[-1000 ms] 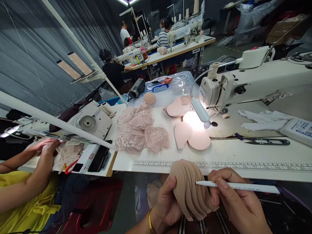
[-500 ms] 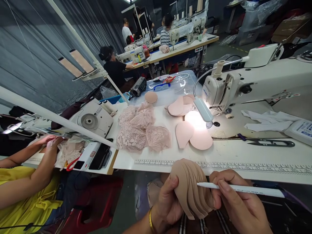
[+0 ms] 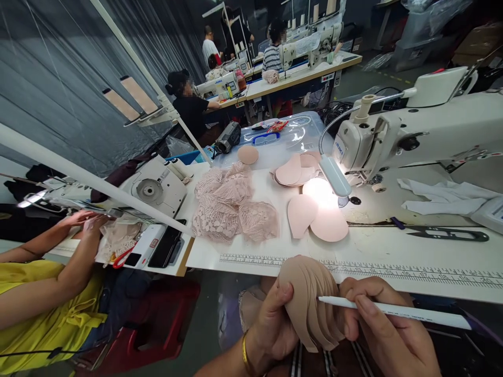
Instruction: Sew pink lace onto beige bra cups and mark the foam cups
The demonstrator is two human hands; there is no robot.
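Below the near edge of the desk (image 3: 393,251), over the person's lap, the left hand (image 3: 275,324) holds a fanned stack of beige foam bra cups (image 3: 310,298), its grip closed with the thumb pressed on the front cup and the fingers hidden behind; the right hand (image 3: 385,330) sits just beside the stack, its grip pinched around a white marking pen (image 3: 396,310) whose tip touches the right side of the cups; a gold bangle (image 3: 244,352) circles the left wrist.

On the desk, a printed measuring scale (image 3: 353,268) runs along the front edge; two loose foam cups (image 3: 318,220) lie under the lit lamp (image 3: 335,176) of a white sewing machine (image 3: 412,136); a heap of pink lace pieces (image 3: 231,207) lies to their left, and more cups (image 3: 294,170) are piled behind; black thread snips (image 3: 448,234) and a white cloth (image 3: 444,196) lie to the right.

At the neighbouring station on the left, a co-worker in a yellow top (image 3: 39,314) has both hands (image 3: 84,222) on lace fabric, near a dark phone (image 3: 167,246).
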